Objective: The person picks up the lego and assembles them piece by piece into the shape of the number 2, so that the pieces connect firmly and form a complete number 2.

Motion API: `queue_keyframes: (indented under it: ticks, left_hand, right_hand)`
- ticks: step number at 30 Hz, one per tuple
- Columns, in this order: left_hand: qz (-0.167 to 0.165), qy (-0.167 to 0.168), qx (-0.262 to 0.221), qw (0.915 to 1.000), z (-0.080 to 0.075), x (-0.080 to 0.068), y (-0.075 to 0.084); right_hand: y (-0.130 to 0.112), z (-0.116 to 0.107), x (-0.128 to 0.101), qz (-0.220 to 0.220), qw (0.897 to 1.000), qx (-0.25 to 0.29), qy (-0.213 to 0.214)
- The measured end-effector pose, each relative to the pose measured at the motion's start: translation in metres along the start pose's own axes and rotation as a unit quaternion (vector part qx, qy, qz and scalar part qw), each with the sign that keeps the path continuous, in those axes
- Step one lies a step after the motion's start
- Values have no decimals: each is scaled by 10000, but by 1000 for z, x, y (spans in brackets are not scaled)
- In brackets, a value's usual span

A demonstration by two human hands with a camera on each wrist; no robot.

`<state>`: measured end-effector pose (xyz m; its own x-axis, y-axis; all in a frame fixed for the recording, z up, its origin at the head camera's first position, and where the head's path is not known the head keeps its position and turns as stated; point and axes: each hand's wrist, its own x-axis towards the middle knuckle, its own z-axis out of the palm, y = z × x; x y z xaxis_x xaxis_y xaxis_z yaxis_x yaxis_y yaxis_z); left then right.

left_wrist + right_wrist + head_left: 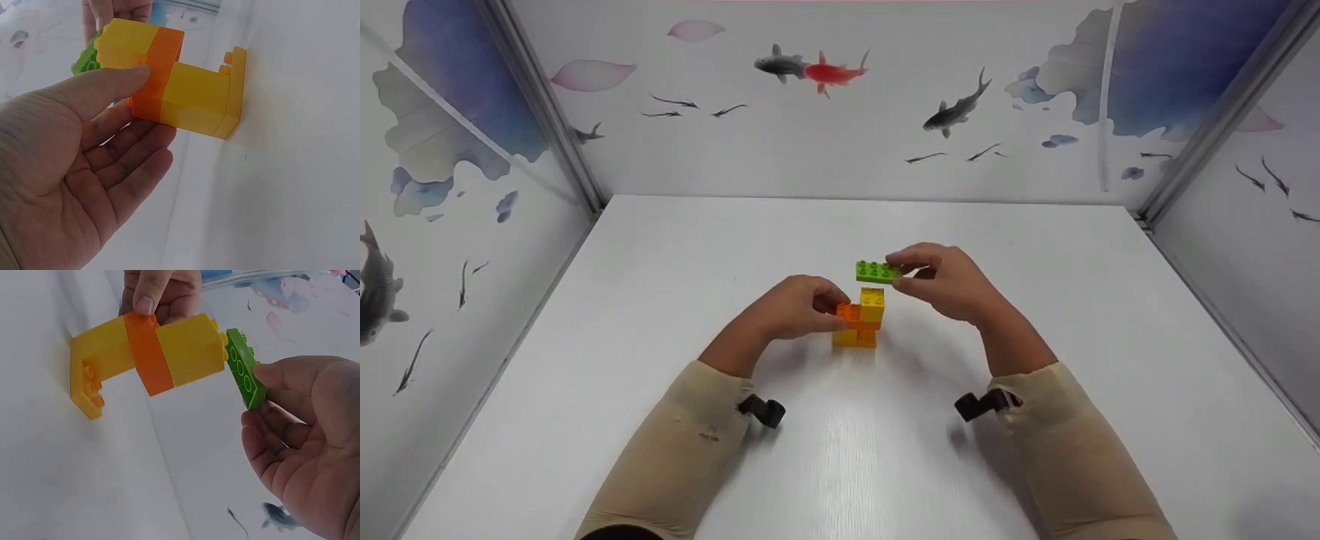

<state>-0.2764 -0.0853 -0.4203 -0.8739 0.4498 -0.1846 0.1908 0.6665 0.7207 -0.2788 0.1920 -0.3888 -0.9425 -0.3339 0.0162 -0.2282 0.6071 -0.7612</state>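
Note:
A stack of building bricks stands upright on the table: a flat yellow-orange base, a yellow brick, a flat orange brick and a yellow brick on top, stepped to the right. The left hand pinches the orange brick between thumb and fingers, steadying the stack from its left side. Just above the top yellow brick, the right hand pinches a flat green brick by its right end. In the right wrist view, the green brick's hollow underside faces the yellow studs, very near them; whether they touch is hard to tell.
The white table spreads around the stack. White panels printed with fish and petals enclose its back and sides. A small black device is worn at the left sleeve, another black device at the right.

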Motion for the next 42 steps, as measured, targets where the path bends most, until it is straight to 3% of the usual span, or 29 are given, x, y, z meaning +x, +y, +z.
queue_keyframes:
  ticks: [12, 17, 28, 42]
  left_hand:
    - [277, 96, 33, 9996, 1, -1, -4]
    - [423, 172, 149, 9988, 1, -1, -6]
    - [321, 132, 110, 9993, 1, -1, -5]
    - [42, 153, 57, 9999, 2, 0, -3]
  right_hand:
    - [-16, 13, -9, -705, 9966, -306, -285]
    - [-15, 17, -9, -654, 9967, -290, -388]
    - [-18, 17, -9, -452, 9970, -365, -507]
    - [-15, 17, -9, -551, 9959, -503, -509]
